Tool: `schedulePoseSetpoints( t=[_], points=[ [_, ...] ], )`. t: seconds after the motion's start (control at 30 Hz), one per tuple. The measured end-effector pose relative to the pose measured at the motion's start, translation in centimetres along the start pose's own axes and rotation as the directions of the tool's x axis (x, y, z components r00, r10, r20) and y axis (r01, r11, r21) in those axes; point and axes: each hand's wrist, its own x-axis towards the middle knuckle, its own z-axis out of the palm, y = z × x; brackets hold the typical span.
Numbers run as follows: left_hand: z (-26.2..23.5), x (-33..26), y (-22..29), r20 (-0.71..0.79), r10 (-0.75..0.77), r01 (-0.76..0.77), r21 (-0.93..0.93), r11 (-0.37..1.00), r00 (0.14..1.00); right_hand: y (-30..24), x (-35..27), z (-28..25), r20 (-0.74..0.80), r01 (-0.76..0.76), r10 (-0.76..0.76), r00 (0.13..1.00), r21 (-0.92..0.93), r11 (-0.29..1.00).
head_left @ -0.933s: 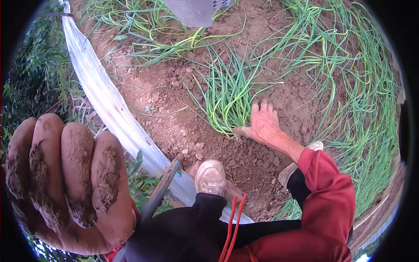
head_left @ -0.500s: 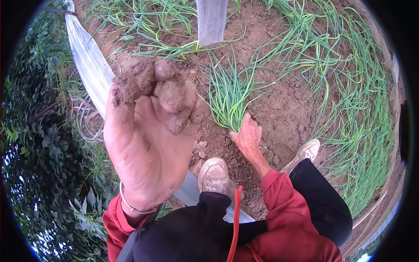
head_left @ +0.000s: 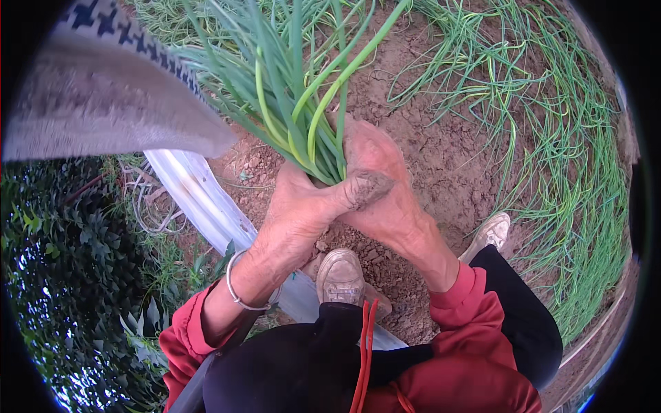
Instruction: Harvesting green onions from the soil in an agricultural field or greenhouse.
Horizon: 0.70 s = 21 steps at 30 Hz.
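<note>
A bunch of green onions (head_left: 303,117) with long tubular leaves stands up between my two hands, raised close in front of me. My left hand (head_left: 299,206) is closed round the base of the bunch from the left, its muddy thumb lying across toward the other hand. From the right side my right hand (head_left: 389,186) wraps the same bunch, its fingers mostly out of sight behind the leaves. The lower ends of the green onions are hidden by the hands. A silver bangle (head_left: 236,282) circles my left wrist.
A pale cloth with dark crosses (head_left: 117,89) hangs across the upper left. Green onion plants (head_left: 551,206) flop over the soil on the right. A whitish plastic strip (head_left: 200,193) borders dark leafy growth (head_left: 82,261) on the left. My shoes (head_left: 341,275) stand on crumbly soil (head_left: 441,158).
My right hand has lifted the green onions from the soil up in front of me. My left hand, open and muddy before, has closed on them. The cloth has swung left.
</note>
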Motion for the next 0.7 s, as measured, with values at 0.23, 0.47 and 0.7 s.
schedulePoseSetpoints(
  t=[0.23, 0.47, 0.7],
  points=[
    [-1.4, 1.3, -0.1, -0.164, -0.096, -0.005, -0.525, 0.851, 0.982, -0.1, 1.3, -3.7, 0.351, 0.053, -0.066, 0.934, 0.045, 0.998],
    [-1.9, 1.4, -1.1, -0.21, -0.054, -0.112, -0.702, 0.704, 0.976, 1.6, 1.1, -7.3, 0.13, -0.274, 0.246, 0.961, 0.3, 0.914],
    [-1.6, 1.2, -0.2, -0.217, -0.084, -0.094, -0.698, 0.71, 0.973, 1.6, 0.4, -5.3, 0.276, -0.178, 0.169, 0.946, 0.006, 0.984]
  ],
)
